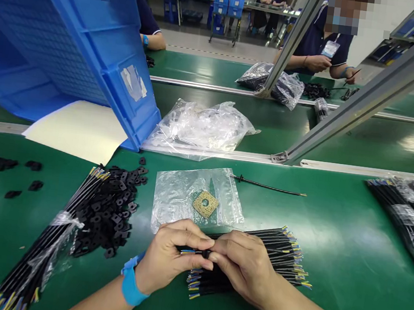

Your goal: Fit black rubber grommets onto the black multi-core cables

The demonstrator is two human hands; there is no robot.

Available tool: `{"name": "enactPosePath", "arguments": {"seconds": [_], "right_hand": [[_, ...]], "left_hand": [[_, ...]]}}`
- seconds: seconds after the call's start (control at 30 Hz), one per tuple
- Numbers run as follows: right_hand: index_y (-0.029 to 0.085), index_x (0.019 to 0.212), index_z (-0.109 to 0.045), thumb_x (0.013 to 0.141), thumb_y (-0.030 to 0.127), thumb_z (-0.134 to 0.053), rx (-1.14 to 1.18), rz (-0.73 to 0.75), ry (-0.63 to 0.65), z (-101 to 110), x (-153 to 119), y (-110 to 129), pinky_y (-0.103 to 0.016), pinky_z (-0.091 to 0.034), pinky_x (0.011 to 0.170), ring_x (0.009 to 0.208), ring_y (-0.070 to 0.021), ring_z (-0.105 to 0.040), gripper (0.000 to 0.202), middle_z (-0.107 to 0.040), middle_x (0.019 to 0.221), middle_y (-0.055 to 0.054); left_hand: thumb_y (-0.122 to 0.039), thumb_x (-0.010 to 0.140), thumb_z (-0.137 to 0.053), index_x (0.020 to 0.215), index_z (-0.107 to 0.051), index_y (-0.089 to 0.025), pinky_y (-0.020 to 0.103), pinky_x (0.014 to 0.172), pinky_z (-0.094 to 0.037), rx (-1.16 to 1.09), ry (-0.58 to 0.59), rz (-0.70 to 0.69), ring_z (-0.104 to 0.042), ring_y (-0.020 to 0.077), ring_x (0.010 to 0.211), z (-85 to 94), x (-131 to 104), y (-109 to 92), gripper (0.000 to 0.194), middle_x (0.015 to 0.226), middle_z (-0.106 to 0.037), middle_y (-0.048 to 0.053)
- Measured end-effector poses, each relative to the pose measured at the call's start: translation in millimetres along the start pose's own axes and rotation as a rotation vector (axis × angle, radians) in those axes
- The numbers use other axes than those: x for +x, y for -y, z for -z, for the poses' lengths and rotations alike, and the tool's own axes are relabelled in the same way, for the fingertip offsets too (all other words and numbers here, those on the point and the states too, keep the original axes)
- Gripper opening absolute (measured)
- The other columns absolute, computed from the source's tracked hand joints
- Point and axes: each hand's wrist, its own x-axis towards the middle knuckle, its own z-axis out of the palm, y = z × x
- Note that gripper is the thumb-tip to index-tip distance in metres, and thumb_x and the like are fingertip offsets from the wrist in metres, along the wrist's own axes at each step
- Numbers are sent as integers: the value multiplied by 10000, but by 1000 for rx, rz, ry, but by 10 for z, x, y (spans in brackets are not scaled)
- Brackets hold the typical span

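Note:
My left hand (170, 251), with a blue band at the wrist, pinches a small black rubber piece (206, 253) between thumb and fingertips. Coloured wire ends of a black cable (189, 251) stick out from it toward my left palm. My right hand (244, 265) grips the same cable just beside the piece; most of the cable is hidden by the fingers. Beneath my hands lies a spread of black cables (281, 257) with stripped, coloured ends. Behind them, a clear plastic bag (176, 191) carries a square tan pad with a hole (205, 204).
Left are a tied cable bundle (49, 241) and a heap of black pieces (109, 213). A blue crate (102, 51) leans over a cream sheet (82, 127). Beyond lie a single cable (274, 186) and a crumpled bag (206, 127). Wrapped bundles (407, 215) lie right. Co-workers sit opposite.

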Motion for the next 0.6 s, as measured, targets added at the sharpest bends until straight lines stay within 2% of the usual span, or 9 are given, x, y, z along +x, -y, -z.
{"name": "enactPosePath", "arguments": {"seconds": [0.17,0.27,0.3,0.33,0.43,0.47,0.5,0.53,0.6], "right_hand": [[152,995,-696,1091,241,-510,-20,42,3,31,47,21,-232,-564,635,663,-128,-676,228,-724,776,-36],[174,1019,-703,1072,214,-548,-170,69,-12,134,82,-3,-234,-579,682,701,-128,-706,168,-756,819,-35],[180,1029,-704,1063,200,-559,-233,62,-24,186,90,-38,-235,-582,698,715,-129,-716,150,-764,841,-36],[184,1035,-703,1058,193,-563,-295,49,-38,245,96,-92,-236,-583,709,724,-132,-722,142,-766,853,-37],[190,1042,-692,1075,240,-527,-444,-10,-26,429,108,-371,-249,-578,730,749,-152,-731,176,-754,863,-41],[195,1045,-691,1086,274,-504,-483,-26,-5,483,112,-495,-260,-576,738,762,-163,-733,207,-752,871,-44],[200,1047,-692,1094,309,-481,-517,-40,25,527,119,-626,-275,-575,747,775,-177,-736,242,-752,883,-49],[205,1051,-696,1098,340,-462,-547,-58,57,561,129,-757,-291,-574,745,785,-191,-738,273,-753,899,-54],[211,1067,-707,1096,376,-440,-591,-115,124,595,161,-991,-314,-570,718,781,-212,-735,315,-755,921,-63]], "left_hand": [[-417,720,-913,942,-859,-353,291,636,-633,19,31,-15,-776,206,694,2,16,0,236,797,-819,70],[-569,676,-886,1062,-845,-333,358,806,-642,141,67,-110,-791,249,850,251,34,-41,455,935,-833,84],[-624,679,-859,1131,-826,-322,382,850,-633,204,22,-141,-787,258,883,395,35,-62,544,978,-829,86],[-661,717,-817,1204,-797,-312,397,876,-622,282,-81,-161,-780,254,884,561,32,-84,600,1004,-823,82],[-518,930,-704,1239,-765,-258,377,881,-584,689,-603,-105,-752,220,887,1067,18,-126,408,1059,-800,77],[-480,957,-677,1200,-775,-231,380,884,-571,832,-699,-80,-744,228,903,1196,21,-120,361,1056,-799,86],[-455,974,-651,1155,-785,-212,389,899,-553,971,-735,-63,-734,242,932,1290,31,-99,331,1054,-799,93],[-444,990,-622,1125,-790,-203,401,915,-535,1106,-711,-51,-723,258,967,1347,48,-63,323,1066,-799,100],[-410,1017,-569,1129,-790,-215,417,939,-495,1329,-553,-26,-692,283,1054,1362,102,45,316,1130,-794,99]]}}
